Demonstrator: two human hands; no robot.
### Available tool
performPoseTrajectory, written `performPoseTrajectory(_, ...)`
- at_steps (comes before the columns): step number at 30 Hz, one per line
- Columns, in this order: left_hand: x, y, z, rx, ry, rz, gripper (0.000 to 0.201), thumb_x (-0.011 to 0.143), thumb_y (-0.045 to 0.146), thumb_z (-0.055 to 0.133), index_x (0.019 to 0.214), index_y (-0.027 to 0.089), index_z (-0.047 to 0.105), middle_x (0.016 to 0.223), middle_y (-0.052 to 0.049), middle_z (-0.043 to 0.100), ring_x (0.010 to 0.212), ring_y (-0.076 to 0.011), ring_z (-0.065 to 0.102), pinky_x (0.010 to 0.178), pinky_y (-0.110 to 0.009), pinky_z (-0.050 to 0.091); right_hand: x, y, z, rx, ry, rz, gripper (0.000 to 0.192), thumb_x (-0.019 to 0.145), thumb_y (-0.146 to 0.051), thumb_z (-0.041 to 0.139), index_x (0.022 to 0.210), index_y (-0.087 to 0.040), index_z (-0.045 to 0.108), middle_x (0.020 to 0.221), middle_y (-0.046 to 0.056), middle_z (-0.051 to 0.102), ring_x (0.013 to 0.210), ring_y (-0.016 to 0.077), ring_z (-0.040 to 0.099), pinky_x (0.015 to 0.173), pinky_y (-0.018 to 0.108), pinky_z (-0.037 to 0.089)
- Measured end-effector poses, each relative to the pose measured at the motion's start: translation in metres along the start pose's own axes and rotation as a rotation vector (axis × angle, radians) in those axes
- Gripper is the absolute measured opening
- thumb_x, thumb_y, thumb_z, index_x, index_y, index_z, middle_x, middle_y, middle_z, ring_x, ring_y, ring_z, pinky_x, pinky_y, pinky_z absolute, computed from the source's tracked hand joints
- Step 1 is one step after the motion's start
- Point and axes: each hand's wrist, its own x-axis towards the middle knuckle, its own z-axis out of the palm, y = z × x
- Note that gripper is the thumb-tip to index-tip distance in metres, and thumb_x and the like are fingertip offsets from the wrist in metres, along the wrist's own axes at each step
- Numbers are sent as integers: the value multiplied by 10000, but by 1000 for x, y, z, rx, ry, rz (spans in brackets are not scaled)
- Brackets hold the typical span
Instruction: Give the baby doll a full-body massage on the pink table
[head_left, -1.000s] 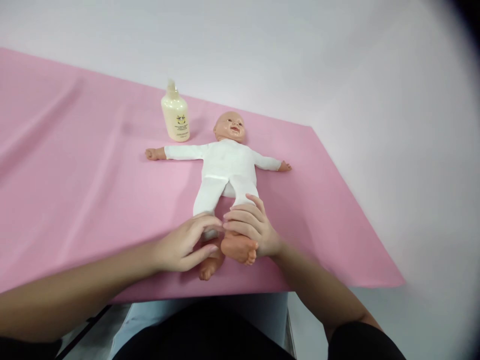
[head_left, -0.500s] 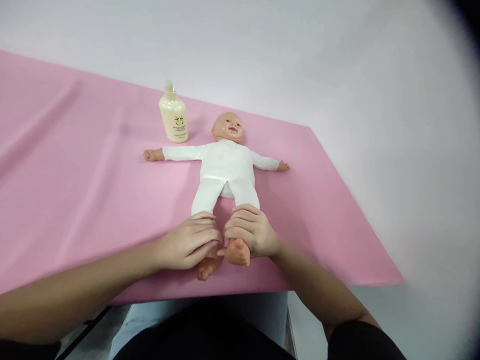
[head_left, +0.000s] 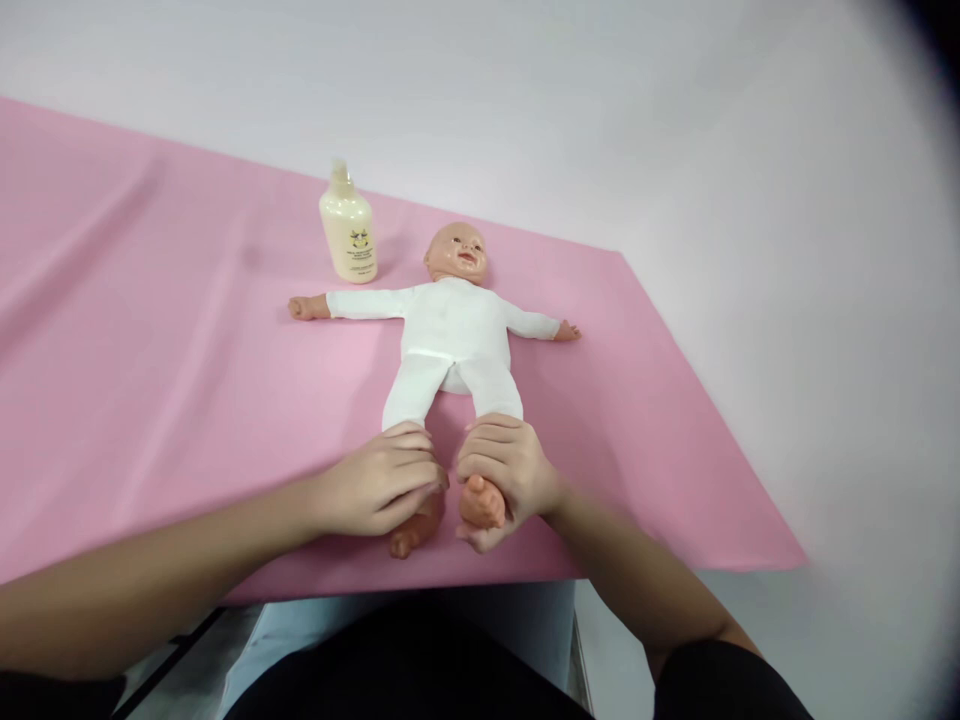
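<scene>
Doll [head_left: 450, 335]: on its back on the pink desk [head_left: 150, 380], feet nearest the person.
Left hand [head_left: 382, 485]: curled around one doll ankle.
Right hand [head_left: 506, 475]: curled around the other foot.
Bottle [head_left: 348, 228]: upright beside the doll's head.

A table [head_left: 660, 420] covered with a smooth pink sheet [head_left: 150, 380] carries everything; the sheet shows a few soft creases toward its left side and ends at the near edge and the right corner. A doll [head_left: 450, 335] in white clothes lies flat on its back on the sheet, arms spread wide, head pointing away, bare feet near the front edge. A cream-coloured bottle [head_left: 349, 235] stands upright on the sheet just beside the doll's head, above one outstretched arm.
</scene>
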Motion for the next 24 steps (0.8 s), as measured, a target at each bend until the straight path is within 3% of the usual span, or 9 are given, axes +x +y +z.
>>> performPoseTrajectory(11, 0, -1, 1, 46, -20, 23, 238, 890, 139, 354, 779, 166, 562, 714, -50, 569, 758, -174, 467, 752, -325, 401, 3, -8, -1, 54, 70, 7, 160, 784, -341, 450, 806, -188, 490, 627, -18, 565, 613, 119, 566, 740, 307, 506)
performPoseTrajectory(18, -1, 0, 3, 71, -11, 79, 202, 874, 136, 386, 856, 168, 584, 732, -48, 599, 764, -181, 474, 763, -342, 408, 6, -8, -3, 74, 141, -69, 309, 841, -331, 427, 1073, -150, 523, 654, -14, 582, 652, 132, 585, 713, 307, 506)
performPoseTrajectory(24, 1, 2, 7, 29, -33, 147, 181, 876, 156, 421, 883, 181, 600, 808, -57, 632, 836, -193, 516, 822, -368, 418, 6, -9, -3, 56, 122, -114, 180, 882, -262, 379, 841, -198, 542, 660, -15, 551, 621, 106, 533, 728, 295, 490)
